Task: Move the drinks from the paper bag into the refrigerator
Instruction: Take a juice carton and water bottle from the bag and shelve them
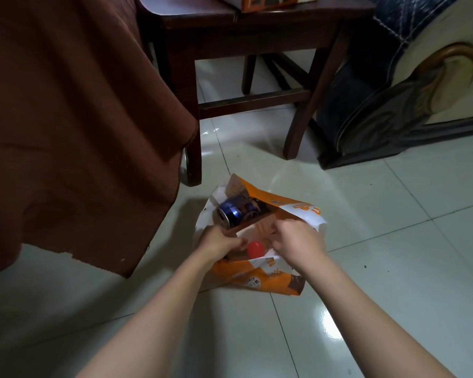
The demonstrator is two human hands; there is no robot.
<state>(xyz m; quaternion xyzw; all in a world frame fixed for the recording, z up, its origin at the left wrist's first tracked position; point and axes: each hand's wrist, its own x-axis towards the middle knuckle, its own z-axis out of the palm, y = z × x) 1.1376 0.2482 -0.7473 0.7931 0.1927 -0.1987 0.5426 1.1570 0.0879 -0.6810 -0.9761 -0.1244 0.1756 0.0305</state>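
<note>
An orange and white paper bag (268,279) lies on the tiled floor in the middle of the head view. A blue drink can (234,212) lies on its side in the bag's open mouth, its metal end facing me. A red bottle cap (256,249) shows between my hands; the bottle below it is hidden by the bag. My left hand (219,241) pinches the bag's near edge just below the can. My right hand (298,238) grips the bag's edge on the right. No refrigerator is in view.
A brown cloth (74,126) hangs down at the left, close to the bag. A dark wooden stool (246,34) stands behind the bag, with an orange box on top. A sofa end (410,99) sits at the right. Glossy floor tiles (393,255) spread around.
</note>
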